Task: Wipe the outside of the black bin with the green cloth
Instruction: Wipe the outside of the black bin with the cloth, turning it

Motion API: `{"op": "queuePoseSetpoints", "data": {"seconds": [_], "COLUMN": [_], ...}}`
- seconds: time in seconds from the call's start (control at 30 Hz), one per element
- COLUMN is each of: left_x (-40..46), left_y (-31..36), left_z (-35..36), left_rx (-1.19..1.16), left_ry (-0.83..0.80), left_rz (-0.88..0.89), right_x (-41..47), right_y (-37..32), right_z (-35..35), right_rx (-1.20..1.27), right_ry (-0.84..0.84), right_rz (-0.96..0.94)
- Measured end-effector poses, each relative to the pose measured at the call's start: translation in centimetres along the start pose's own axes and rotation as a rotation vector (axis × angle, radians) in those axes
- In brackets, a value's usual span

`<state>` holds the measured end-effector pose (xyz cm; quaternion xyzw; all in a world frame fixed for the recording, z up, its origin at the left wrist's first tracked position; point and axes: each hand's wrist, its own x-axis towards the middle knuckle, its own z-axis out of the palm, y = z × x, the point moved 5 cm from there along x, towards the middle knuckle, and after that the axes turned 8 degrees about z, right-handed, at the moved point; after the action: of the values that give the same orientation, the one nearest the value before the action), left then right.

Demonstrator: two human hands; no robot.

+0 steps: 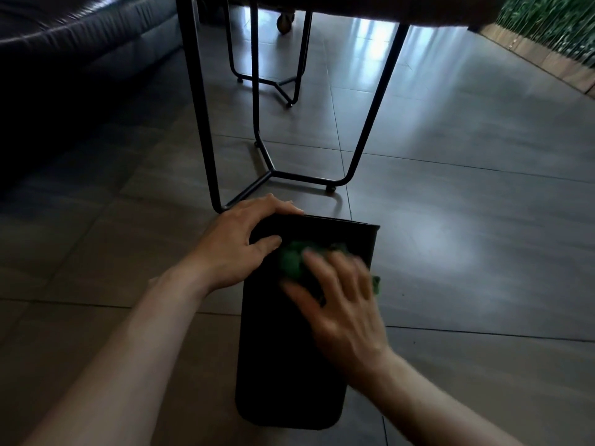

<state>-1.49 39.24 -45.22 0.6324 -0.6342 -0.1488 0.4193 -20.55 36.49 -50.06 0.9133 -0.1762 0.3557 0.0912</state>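
Observation:
The black bin (283, 355) lies on its side on the tiled floor, its open end pointing away from me and its base towards me. My left hand (235, 243) grips the bin's far left corner at the rim, thumb on the upper face. My right hand (338, 304) is pressed flat on the green cloth (291, 262), which is bunched on the bin's upper side near the rim. A bit of the cloth also shows past the bin's right edge. The right hand is motion-blurred.
A black metal table frame (267, 156) stands just beyond the bin, its bent legs reaching the floor close to my left hand. A dark sofa (74, 43) fills the upper left. A green plant wall (547, 24) runs along the upper right. Grey floor tiles (467, 220) lie to the right.

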Motion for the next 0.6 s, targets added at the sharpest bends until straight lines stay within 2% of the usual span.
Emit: {"op": "queuePoseSetpoints", "data": {"seconds": [0.13,0.17,0.23,0.37,0.43,0.5,0.6], "left_x": [-0.1,-0.2,-0.1,0.1,0.2,0.2,0.1], "left_y": [0.0,0.0,0.0,0.1,0.1,0.0,-0.1], "left_z": [0.2,0.2,0.2,0.0,0.0,0.1,0.2], "left_rx": [-0.012,-0.010,-0.005,-0.005,-0.007,-0.009,-0.022], "left_ry": [0.005,0.005,-0.001,-0.005,0.007,0.000,-0.006], "left_rz": [-0.017,-0.014,-0.012,0.003,0.009,-0.003,-0.029], "right_x": [-8.9,-9.4,-6.9,2.8,4.1,1.9,-5.2], "right_y": [-4.9,-4.7,-3.3,1.7,1.9,0.1,-3.8], "right_z": [1.5,1.6,1.3,-1.0,-1.1,-0.5,0.4], "right_rx": [-0.061,-0.094,-0.060,-0.012,-0.041,-0.039,-0.023], "right_ry": [-0.307,-0.341,-0.266,0.044,0.078,0.027,-0.181], "right_rz": [-0.559,-0.636,-0.555,0.034,0.143,0.055,-0.293]}}
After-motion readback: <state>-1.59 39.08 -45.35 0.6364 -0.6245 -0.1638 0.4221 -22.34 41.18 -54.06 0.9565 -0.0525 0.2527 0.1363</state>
